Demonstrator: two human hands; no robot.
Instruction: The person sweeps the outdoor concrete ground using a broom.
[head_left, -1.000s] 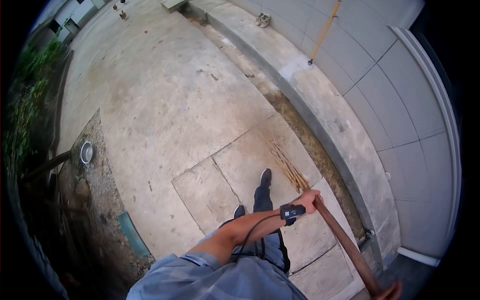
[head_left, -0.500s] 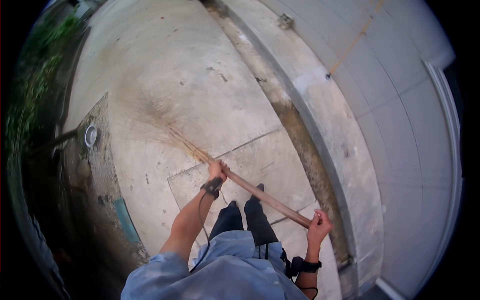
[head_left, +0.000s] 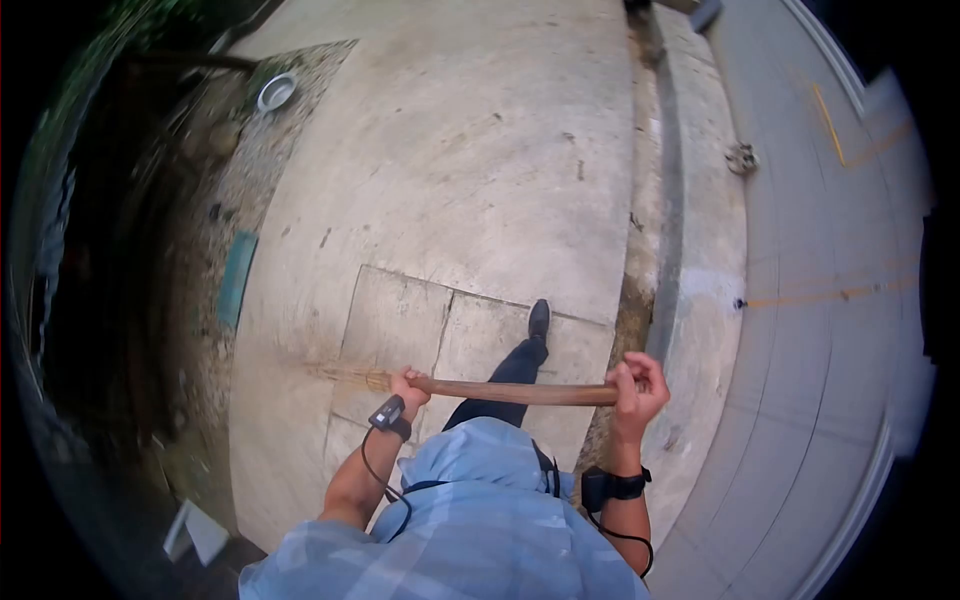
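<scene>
Broom [head_left: 515, 392] is held crosswise in front of body, approx. level, bristles [head_left: 345, 374] at left, handle end at right. L hand [head_left: 410, 387] is wrapped round the shaft just above bristles; R hand [head_left: 638, 392] is curled loosely on the handle end, index finger partly lifted, so prob. weakest hold: the end could slip out if bristles snag on the slab seam [head_left: 444, 330]. Bristles blurred, can't tell if touching ground. Shaft passes over the leg [head_left: 517, 366], so could knock thigh or trip a step. Cable [head_left: 370, 460] loops off L wrist unit [head_left: 386, 412], might catch on the shaft. Gutter [head_left: 637, 290] runs along right side, foot could drop in w/ eyes on the broom. Teal board [head_left: 236, 279] at left, farther out than bristles, might get clipped on a wide swing; metal bowl [head_left: 276, 92], far left, prob. OK.
</scene>
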